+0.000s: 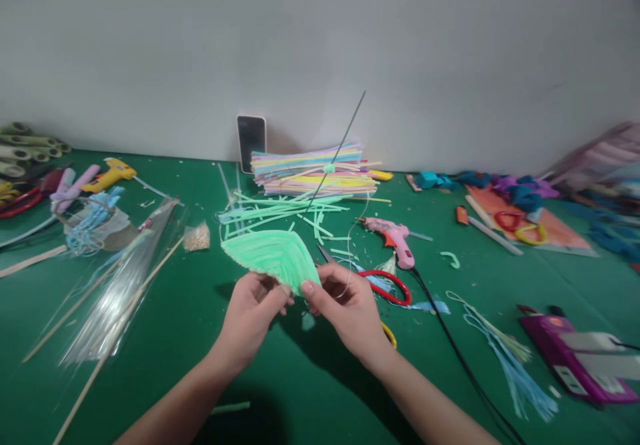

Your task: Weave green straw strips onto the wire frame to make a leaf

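Note:
A mint-green fan-shaped piece (277,252), ridged like pipe cleaners laid side by side, is held up over the table between my two hands. My left hand (255,315) pinches its lower edge with the thumb in front and the fingers curled behind. At the piece's right corner, my right hand (350,308) grips with thumb and fingers. Red-handled scissors (395,292) lie just beyond my right hand, partly hidden by it. Behind the piece are loose green pipe cleaners (280,208), some cut short.
A thin dark rod (350,125) slants up before a bundle of coloured pipe cleaners (310,158). A phone (251,140) leans on the wall. A pink glue gun (393,235) trails a black cord rightward. Clear plastic sleeves (120,292) and thin sticks (115,338) lie left.

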The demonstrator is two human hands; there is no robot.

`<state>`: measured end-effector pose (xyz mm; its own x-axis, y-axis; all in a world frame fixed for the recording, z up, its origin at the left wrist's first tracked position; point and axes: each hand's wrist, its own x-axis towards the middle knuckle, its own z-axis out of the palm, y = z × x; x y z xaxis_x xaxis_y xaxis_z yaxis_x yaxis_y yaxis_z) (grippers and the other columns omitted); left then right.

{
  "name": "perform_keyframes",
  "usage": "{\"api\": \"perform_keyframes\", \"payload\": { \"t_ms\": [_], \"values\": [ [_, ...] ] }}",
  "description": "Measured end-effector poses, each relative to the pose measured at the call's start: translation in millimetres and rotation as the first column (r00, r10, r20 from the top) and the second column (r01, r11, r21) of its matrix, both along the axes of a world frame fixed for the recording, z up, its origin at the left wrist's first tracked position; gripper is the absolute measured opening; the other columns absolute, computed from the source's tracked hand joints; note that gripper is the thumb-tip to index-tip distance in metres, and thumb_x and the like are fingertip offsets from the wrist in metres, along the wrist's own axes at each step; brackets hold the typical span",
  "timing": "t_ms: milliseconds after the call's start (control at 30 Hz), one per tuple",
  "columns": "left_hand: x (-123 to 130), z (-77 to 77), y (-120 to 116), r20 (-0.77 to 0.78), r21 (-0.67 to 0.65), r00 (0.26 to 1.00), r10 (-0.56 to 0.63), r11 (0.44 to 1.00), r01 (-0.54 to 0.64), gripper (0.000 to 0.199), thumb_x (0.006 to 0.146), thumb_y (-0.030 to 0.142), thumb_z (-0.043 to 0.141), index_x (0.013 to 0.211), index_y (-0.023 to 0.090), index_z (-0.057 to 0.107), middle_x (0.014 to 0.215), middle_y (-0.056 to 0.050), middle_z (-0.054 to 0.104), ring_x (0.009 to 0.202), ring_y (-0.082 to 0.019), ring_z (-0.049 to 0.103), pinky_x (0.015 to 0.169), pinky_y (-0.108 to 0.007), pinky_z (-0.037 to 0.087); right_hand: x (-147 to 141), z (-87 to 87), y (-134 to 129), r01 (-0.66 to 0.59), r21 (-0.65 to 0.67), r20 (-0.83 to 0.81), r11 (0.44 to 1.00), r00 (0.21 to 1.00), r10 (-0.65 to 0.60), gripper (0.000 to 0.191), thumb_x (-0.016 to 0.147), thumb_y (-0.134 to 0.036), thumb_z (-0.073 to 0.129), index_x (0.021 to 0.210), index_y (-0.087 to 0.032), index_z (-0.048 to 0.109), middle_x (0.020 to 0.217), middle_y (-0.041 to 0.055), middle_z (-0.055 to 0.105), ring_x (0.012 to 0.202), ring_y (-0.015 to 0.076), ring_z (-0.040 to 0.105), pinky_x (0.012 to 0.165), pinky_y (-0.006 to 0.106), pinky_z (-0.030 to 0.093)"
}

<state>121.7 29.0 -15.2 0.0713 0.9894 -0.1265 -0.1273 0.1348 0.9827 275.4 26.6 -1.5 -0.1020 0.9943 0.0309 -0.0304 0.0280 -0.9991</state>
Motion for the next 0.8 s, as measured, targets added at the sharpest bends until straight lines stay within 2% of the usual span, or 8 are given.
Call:
{"api": "perform_keyframes", "payload": {
  "t_ms": [233,433,800],
  "values": [
    [1.2,6.5,0.7,0.008,0.056,0.998,-0.070,0.996,0.070,0.015,0.080,0.029,0.069,0.084,0.015,0.066,0.069,0.000,0.067,0.060,-0.012,0.057,0.055,-0.022,0.047,2.0,1.9,-0.4,0.014,0.001,-0.039,1.000,0.999,-0.014,0.024,0.080,-0.043,0.071,0.076,-0.020,0.064,0.055,-0.0042,0.059,0.050,0.0101,0.055,0.050,0.021,0.048],
    [1.4,1.0,-1.4,0.036,0.001,0.999,-0.031,1.000,0.031,0.015,0.078,0.027,0.070,0.073,0.015,0.063,0.063,-0.001,0.066,0.057,-0.012,0.058,0.055,-0.022,0.047,-0.5,2.4,-1.8,0.005,0.013,-0.029,1.000,1.000,-0.005,0.024,0.081,-0.043,0.069,0.075,-0.020,0.064,0.055,-0.0040,0.059,0.050,0.0100,0.055,0.050,0.021,0.048],
    [3.0,-1.8,-3.0,0.049,0.001,0.997,-0.064,0.998,0.064,0.017,0.076,0.029,0.071,0.081,0.013,0.067,0.066,-0.002,0.067,0.059,-0.014,0.060,0.054,-0.023,0.048,1.3,-3.8,-7.2,0.020,-0.007,-0.071,1.000,0.997,-0.020,0.022,0.083,-0.040,0.069,0.076,-0.020,0.064,0.057,-0.0033,0.061,0.051,0.0099,0.056,0.051,0.021,0.048]
  ]
}}
